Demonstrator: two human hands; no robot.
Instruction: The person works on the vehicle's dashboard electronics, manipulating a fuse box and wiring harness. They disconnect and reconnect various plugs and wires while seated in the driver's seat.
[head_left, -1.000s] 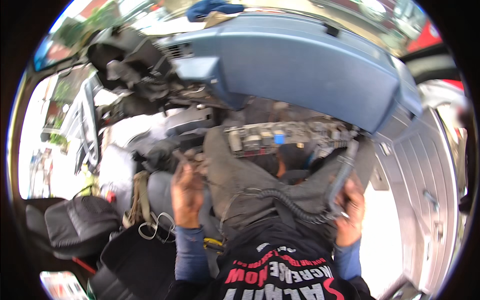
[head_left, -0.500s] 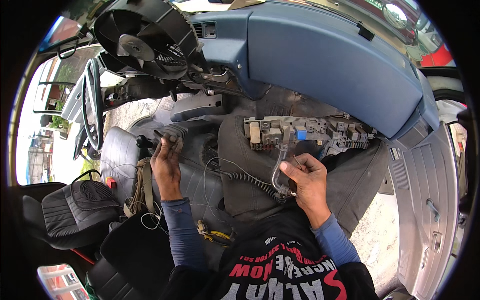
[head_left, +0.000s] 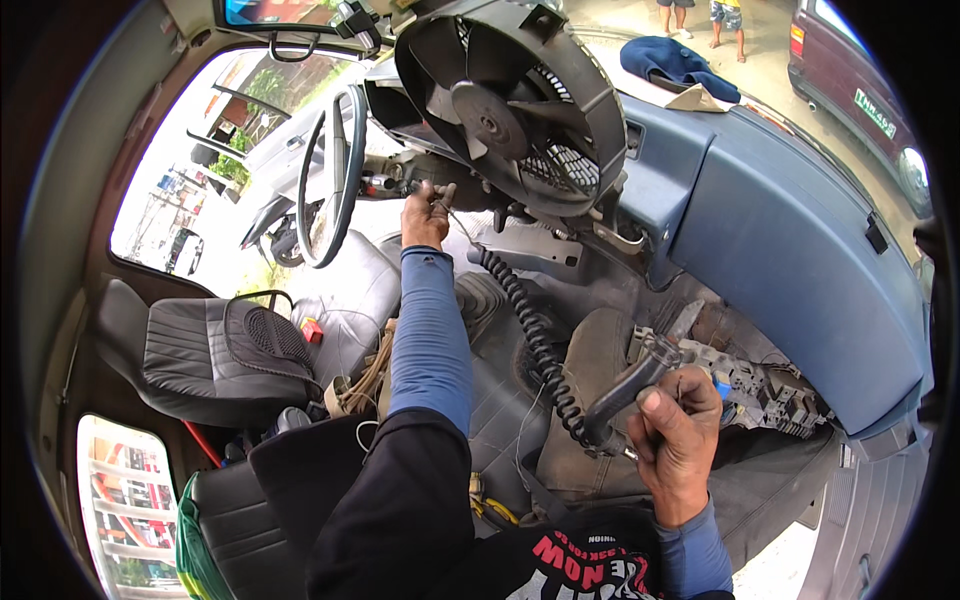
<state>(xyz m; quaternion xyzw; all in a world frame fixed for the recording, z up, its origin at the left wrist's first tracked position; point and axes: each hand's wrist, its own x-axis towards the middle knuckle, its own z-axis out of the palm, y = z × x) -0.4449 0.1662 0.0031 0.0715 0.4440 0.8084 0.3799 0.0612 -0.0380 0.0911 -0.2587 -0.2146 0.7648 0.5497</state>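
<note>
My left hand (head_left: 428, 215) reaches out by the steering column, its fingers pinched around a thin lead (head_left: 462, 226). That lead runs to the upper end of a black coiled cord (head_left: 530, 325), which stretches down across the seat toward my right. The cord's lower end meets a thick, curved black tube (head_left: 625, 393) above my lap. Right beside that tube is my right hand (head_left: 680, 440), thumb and fingers closed; what is between them is hidden. Behind it, a grey fuse box (head_left: 775, 390) with relays and a blue block rests over my leg, partly covered by the hand.
A large black fan in a shroud (head_left: 490, 120) stands before the dashboard (head_left: 790, 230), close to my left arm. The steering wheel (head_left: 333, 175) is at the left. Yellow-handled pliers (head_left: 492, 505) lie by my hip, and a thin loose wire (head_left: 520, 440) hangs nearby.
My left hand has moved forward to the steering column, pulling the coiled cord out long. My right hand has stayed near my lap beside the tube. The view has swung left and up.
</note>
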